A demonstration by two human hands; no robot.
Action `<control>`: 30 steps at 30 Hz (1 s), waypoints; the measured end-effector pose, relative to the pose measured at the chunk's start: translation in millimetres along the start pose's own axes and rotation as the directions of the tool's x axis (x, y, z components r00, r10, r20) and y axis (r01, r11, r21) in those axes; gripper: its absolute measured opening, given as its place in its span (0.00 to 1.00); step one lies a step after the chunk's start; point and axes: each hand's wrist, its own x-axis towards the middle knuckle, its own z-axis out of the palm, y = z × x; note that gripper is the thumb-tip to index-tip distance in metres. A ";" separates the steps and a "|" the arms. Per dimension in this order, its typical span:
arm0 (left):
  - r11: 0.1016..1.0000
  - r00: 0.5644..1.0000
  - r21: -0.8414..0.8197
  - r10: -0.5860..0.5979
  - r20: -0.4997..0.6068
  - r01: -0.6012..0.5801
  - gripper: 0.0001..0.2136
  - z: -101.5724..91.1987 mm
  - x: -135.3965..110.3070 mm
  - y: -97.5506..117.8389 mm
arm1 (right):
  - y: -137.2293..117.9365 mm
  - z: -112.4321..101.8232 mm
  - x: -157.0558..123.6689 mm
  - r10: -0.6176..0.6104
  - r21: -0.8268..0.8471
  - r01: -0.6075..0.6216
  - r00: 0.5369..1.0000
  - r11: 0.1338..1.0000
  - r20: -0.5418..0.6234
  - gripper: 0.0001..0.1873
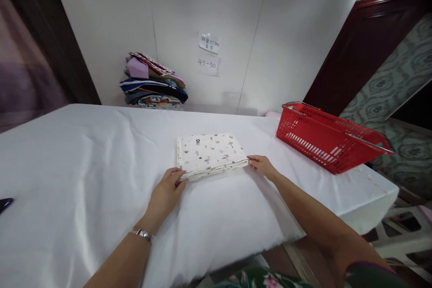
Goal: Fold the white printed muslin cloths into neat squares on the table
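Note:
A white folded cloth [211,150] printed with small motifs, palm trees among them, lies flat in several layers on the white-covered table [111,198]. My left hand [170,186] grips its near left corner between thumb and fingers. At the near right corner, my right hand [262,165] pinches the folded edge, its thumb partly hidden. The layered near edge of the cloth runs between both hands. A metal-banded watch or bracelet [143,234] is on my left wrist.
A red plastic basket [313,137] with metal handles stands at the table's right side. Folded fabrics [153,83] are stacked at the back against a white wall [216,0] bearing two paper notes [208,63]. A dark object [5,204] sits at the far left edge.

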 end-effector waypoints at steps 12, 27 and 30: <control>1.000 1.000 -0.021 -0.007 0.008 0.007 0.13 -2.5 -0.6 3.4 | -8.3 5.8 3.6 -0.088 -0.138 0.084 0.996 0.987 -0.023 0.16; 1.000 1.000 -0.009 -0.008 0.006 0.008 0.12 -2.3 0.0 5.1 | -15.6 15.0 5.9 -0.208 -0.368 0.162 0.974 0.916 -0.089 0.13; 1.000 1.000 -0.007 0.003 0.015 -0.003 0.13 -1.8 -0.7 4.0 | -19.1 7.6 3.8 -0.253 -0.408 0.181 0.958 0.895 -0.132 0.13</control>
